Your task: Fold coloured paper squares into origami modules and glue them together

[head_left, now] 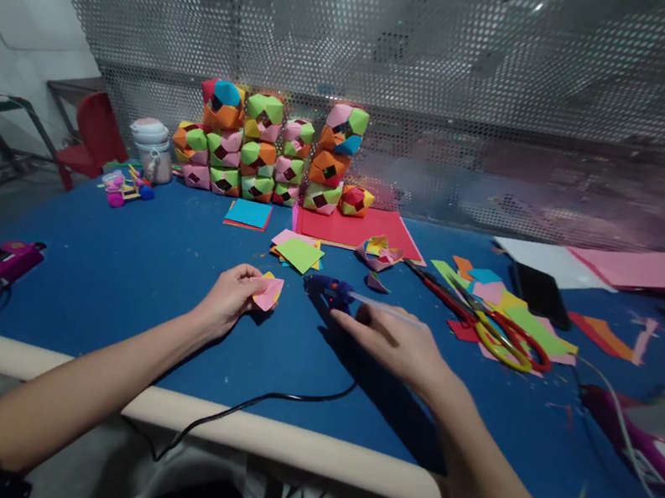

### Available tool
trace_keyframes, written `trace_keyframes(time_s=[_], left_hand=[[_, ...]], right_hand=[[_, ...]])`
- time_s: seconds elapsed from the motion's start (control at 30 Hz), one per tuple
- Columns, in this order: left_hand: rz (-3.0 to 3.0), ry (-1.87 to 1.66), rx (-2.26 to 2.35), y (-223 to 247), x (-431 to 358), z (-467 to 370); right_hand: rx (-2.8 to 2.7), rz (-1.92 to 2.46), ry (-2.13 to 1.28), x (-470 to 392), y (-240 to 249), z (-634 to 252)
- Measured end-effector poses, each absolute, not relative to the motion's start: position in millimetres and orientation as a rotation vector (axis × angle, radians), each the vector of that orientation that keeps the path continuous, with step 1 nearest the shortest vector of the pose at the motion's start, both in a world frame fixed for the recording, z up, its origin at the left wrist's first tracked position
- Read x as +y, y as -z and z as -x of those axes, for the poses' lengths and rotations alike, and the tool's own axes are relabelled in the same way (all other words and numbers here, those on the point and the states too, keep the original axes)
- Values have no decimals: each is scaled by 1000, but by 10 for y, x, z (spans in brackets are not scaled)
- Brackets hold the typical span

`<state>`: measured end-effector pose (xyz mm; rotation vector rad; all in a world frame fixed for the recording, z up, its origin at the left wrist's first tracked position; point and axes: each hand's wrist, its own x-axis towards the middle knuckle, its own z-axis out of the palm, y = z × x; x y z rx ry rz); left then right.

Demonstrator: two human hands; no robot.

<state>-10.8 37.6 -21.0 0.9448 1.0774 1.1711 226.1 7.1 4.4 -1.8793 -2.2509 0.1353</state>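
With twelve o'clock straight away from us across the blue tabletop (131,266), we hold a small folded piece of pink and yellow paper (267,292) in our left hand (233,296), pinched between thumb and fingers. It juts out on the three o'clock side of that hand, raised a little above the table.

Our right hand (397,341) is closed around the handle of a dark blue plastic glue gun (331,290), though the palm hides most of the fingers from us.

The relation that matters most, we judge, is nozzle to paper. The gun's long axis runs roughly from three to nine o'clock, its tip pointing just above nine, with a translucent glue stick (386,309) out behind. Seen from the paper, the tip sits near at about two o'clock, a gap between them; the two do not touch. The left hand is the nearer one to that tip.

A loose stack of small paper squares topped with lime green (299,255) lies at one o'clock from the paper, and a black cord (270,396) trails towards seven.
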Motion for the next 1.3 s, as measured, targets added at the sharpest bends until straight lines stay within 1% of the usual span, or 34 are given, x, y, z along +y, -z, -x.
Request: trace_keyframes(time_s=[0.13, 0.3, 0.43, 0.53, 0.67, 0.8, 0.97, 1.13, 1.3], left_hand=[[-972, -1162, 1083, 218, 370, 104], [-1051, -1117, 1117, 241, 364, 66], [-1159, -1134, 1198, 264, 381, 74], [-1245, -1156, 1254, 258, 399, 114], [-1325, -1154, 1299, 234, 409, 156], [-1371, -1118, 1299, 223, 398, 149], [-1404, -1071, 1293, 216, 381, 124], [-1413, -1063, 1294, 211, 377, 118], [-1416, -1043, 1283, 211, 366, 110]], right_hand=[[-2266, 1917, -247, 5, -109, -2364], [-2138, 1608, -365, 184, 90, -2221], [-2010, 1610, -450, 290, 223, -2074], [-1990, 1554, -510, 236, 194, -2028], [-2010, 1315, -589, 94, 114, -1989], [-2069, 1244, -538, 24, 113, -1920], [-2135, 1264, -490, 21, 133, -1872], [-2206, 1368, -364, 17, 127, -1880], [-2268, 1342, -274, 34, 174, -1895]])
